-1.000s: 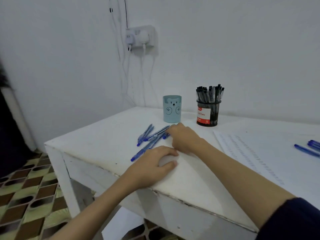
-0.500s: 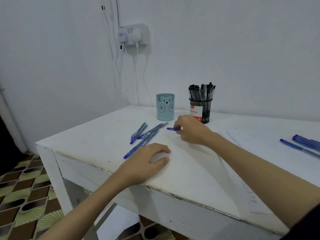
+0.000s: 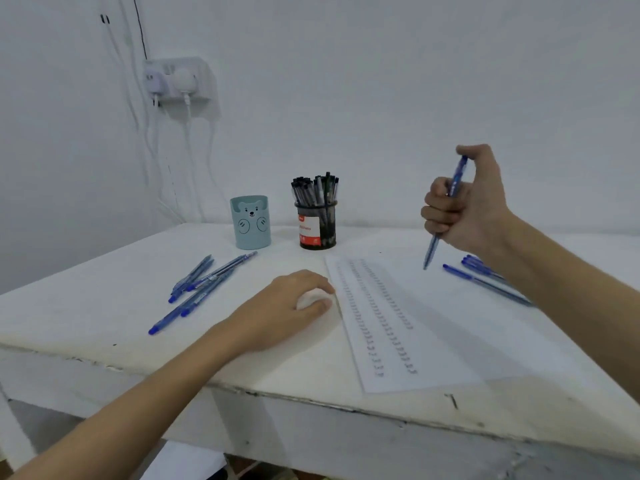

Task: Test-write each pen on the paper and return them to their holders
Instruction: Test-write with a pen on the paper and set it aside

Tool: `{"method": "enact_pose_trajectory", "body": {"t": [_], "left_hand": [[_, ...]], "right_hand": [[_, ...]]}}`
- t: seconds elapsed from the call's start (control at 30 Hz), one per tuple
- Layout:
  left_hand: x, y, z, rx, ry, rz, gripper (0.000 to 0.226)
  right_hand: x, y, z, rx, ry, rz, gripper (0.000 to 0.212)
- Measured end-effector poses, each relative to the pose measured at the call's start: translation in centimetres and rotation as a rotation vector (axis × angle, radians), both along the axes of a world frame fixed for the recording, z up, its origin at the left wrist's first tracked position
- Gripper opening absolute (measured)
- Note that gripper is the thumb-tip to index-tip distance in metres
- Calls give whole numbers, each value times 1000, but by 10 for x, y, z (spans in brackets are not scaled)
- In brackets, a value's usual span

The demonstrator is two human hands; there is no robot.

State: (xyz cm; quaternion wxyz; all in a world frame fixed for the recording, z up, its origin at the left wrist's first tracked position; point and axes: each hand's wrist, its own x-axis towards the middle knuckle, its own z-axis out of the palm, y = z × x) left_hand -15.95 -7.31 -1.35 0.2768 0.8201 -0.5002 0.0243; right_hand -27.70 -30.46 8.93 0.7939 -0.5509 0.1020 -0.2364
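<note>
Legible text: none that can be made out with confidence.

Black mesh pen holder (image 3: 318,223), toward the far edge of the table (image 3: 104,306): red-and-white label on its front carries a line of small print across the white band; too blurred to read. A small white mark in the red band at the bottom, also unreadable.

Paper (image 3: 391,323), lying toward the near edge of the table: two long columns of short repeated pen marks; test scribbles, not readable as letters or numbers.

Light blue pen holder (image 3: 250,222), left of the mesh one: drawn bear face and paws, no lettering.

Blue pen (image 3: 446,209) in the raised hand: pale markings on the barrel, unreadable.
</note>
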Motion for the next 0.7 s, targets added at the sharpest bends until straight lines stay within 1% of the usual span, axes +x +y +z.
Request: {"method": "enact_pose_trajectory", "body": {"t": [0.03,0.07,0.1,0.13,0.17,0.23,0.27,0.3,0.37,0.4,0.43,0.47,0.57,0.6,0.63,0.67,0.7], "left_hand": [[-1,-12,0,14,7,-11,25],[-3,-23,1,29,15,-21,27],[-4,-36,1,48,24,-33,28],[-4,-45,1,70,28,-38,28],[-3,-55,2,95,29,-44,29],[0,-68,3,163,43,-50,32],[1,-76,3,204,56,-66,35],[3,-80,3,239,70,-77,37],[4,-91,3,279,99,-96,39],[4,-93,3,282,109,-99,40],[5,-96,3,281,104,-100,40],[6,-99,2,281,81,-99,39],[8,-101,1,292,-29,-69,38],[8,-100,1,302,-64,-49,39],[8,-99,1,317,-100,-28,42],[10,-97,1,328,-130,-13,45],[11,-95,2,334,-159,1,49]], "right_hand": [[-5,-4,-2,78,-32,-14,32],[-9,-8,-4,132,-55,-34,26],[-14,-12,-6,163,-68,-63,24],[-17,-14,-8,179,-75,-82,25],[-20,-18,-10,191,-80,-98,31],[-20,-21,-14,187,-75,-101,50],[-21,-25,-16,168,-68,-106,56],[-19,-27,-19,145,-61,-114,56],[-16,-35,-26,122,-59,-127,43],[-15,-37,-29,121,-42,-101,38],[-15,-37,-33,104,-8,-59,41],[-15,-38,-37,56,45,-24,48],[-16,-40,-48,-176,279,25,77],[-15,-40,-51,-237,326,36,80],[-15,-38,-54,-293,343,32,76],[-13,-35,-58,-341,345,9,63],[-11,-32,-61,-393,332,-39,46]]}}
